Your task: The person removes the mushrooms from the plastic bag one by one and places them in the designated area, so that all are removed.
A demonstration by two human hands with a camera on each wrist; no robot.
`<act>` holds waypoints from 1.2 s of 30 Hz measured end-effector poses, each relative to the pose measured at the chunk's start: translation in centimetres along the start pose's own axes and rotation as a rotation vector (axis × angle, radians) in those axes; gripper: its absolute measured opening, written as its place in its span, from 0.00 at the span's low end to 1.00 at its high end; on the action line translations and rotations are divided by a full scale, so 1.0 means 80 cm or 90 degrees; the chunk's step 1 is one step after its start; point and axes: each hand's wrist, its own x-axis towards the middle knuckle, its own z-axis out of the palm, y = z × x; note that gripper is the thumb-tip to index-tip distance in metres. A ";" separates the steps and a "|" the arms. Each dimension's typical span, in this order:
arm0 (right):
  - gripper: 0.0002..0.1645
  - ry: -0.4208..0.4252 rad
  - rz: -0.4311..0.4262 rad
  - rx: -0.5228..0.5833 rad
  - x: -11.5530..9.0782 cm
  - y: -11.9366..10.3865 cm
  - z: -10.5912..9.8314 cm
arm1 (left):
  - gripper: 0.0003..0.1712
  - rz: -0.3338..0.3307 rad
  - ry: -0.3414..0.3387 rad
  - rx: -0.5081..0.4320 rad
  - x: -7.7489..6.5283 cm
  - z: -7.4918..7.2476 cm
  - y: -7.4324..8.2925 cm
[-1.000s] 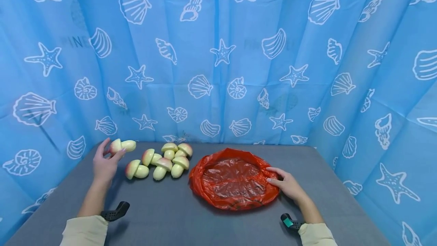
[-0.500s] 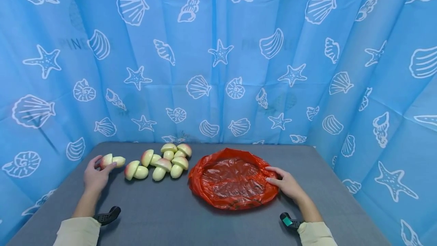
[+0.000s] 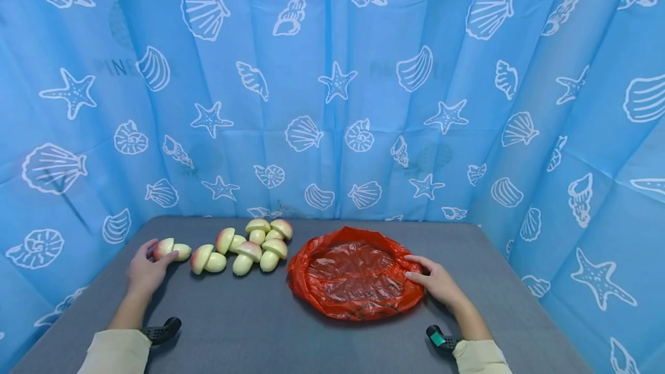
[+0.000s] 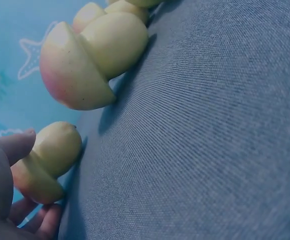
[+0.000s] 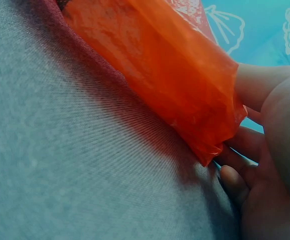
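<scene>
At the table's left, my left hand point(image 3: 147, 268) holds a toy mushroom point(image 3: 179, 251) by its pink-tinged cap, thumb on the near side and fingers behind. In the left wrist view this mushroom point(image 4: 60, 147) lies on its side on the cloth, stem pointing away from the palm. A red plastic bag point(image 3: 358, 307) lies spread with its mouth open upward, right of centre. My right hand point(image 3: 441, 284) grips its right rim; the right wrist view has the thumb over the edge of the bag point(image 5: 185, 95) and the fingers behind. Part of the fingers is hidden.
Several more pale green toy mushrooms point(image 3: 247, 257) lie grouped between my left hand and the bag. The grey cloth-covered table point(image 3: 249, 328) ends at a blue shell-patterned curtain point(image 3: 332, 131) behind and at the sides.
My left hand has brought its mushroom down and slightly left from above the table onto the cloth. Over the last half second it has hardly moved. The right hand and bag stay put.
</scene>
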 end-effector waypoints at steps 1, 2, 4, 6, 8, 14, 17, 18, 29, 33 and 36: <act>0.29 0.000 0.001 0.001 0.000 0.000 0.000 | 0.45 0.000 -0.002 0.001 0.000 0.000 0.000; 0.29 0.001 0.002 0.001 0.000 0.000 0.000 | 0.45 0.001 -0.005 0.005 0.000 0.000 0.000; 0.29 0.001 0.005 0.003 0.001 0.001 0.000 | 0.46 0.006 -0.010 0.013 0.001 0.000 -0.001; 0.29 0.002 0.006 0.004 0.001 0.001 0.000 | 0.46 0.009 -0.014 0.020 0.001 0.000 -0.001; 0.29 0.002 0.005 0.003 0.001 0.001 0.000 | 0.46 0.013 -0.017 0.027 0.001 -0.001 0.000; 0.30 0.000 0.004 -0.006 0.001 0.000 0.000 | 0.46 0.015 -0.018 0.035 0.005 -0.003 0.001; 0.30 -0.007 0.000 -0.005 0.001 0.000 0.000 | 0.46 0.018 -0.018 0.041 0.005 -0.006 0.000; 0.31 -0.013 -0.003 -0.001 0.001 -0.001 0.000 | 0.46 0.019 -0.018 0.044 0.005 -0.007 0.000; 0.33 -0.053 -0.016 0.029 0.000 -0.009 -0.017 | 0.47 0.086 -0.007 0.087 -0.005 -0.021 0.003; 0.35 -0.053 -0.007 0.031 -0.004 -0.008 -0.024 | 0.46 0.132 0.017 0.109 -0.012 -0.028 0.006; 0.37 -0.049 -0.002 0.047 -0.011 -0.008 -0.030 | 0.44 0.177 0.033 0.121 -0.018 -0.036 0.006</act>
